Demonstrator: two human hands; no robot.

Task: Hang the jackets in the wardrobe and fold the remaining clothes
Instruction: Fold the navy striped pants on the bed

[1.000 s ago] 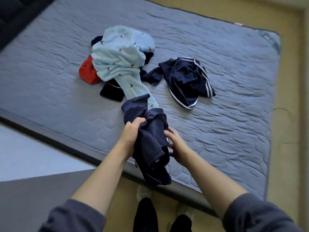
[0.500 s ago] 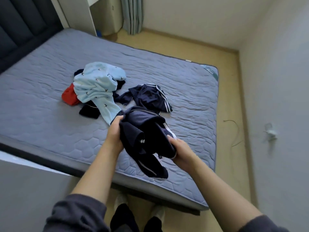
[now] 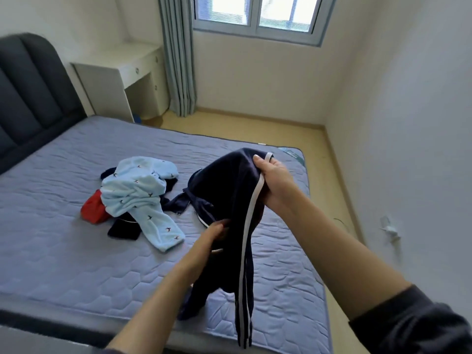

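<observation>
I hold a navy garment with white side stripes [image 3: 229, 200] up over the bed. My right hand [image 3: 274, 181] grips its top edge high at the right. My left hand [image 3: 214, 232] reaches into the dark cloth lower down, its fingers partly hidden in the folds. The garment hangs down to the mattress edge. Behind it on the mattress [image 3: 63, 251] lies a pile: a light blue printed garment [image 3: 139, 192], a red piece [image 3: 93, 206], a black piece [image 3: 124, 229] and another navy garment [image 3: 178, 203], partly hidden.
A dark padded headboard [image 3: 28, 93] stands at the left. A white desk [image 3: 120, 80] sits in the far corner beside grey curtains [image 3: 178, 54] and a window [image 3: 255, 14]. Wooden floor [image 3: 255, 129] runs past the bed's far side and right side; a wall socket [image 3: 389, 229] sticks out at right.
My right hand has lifted the navy garment up and to the right so it unrolls and hangs long. My left hand has dropped lower into the cloth. My view has tilted up to the window.
</observation>
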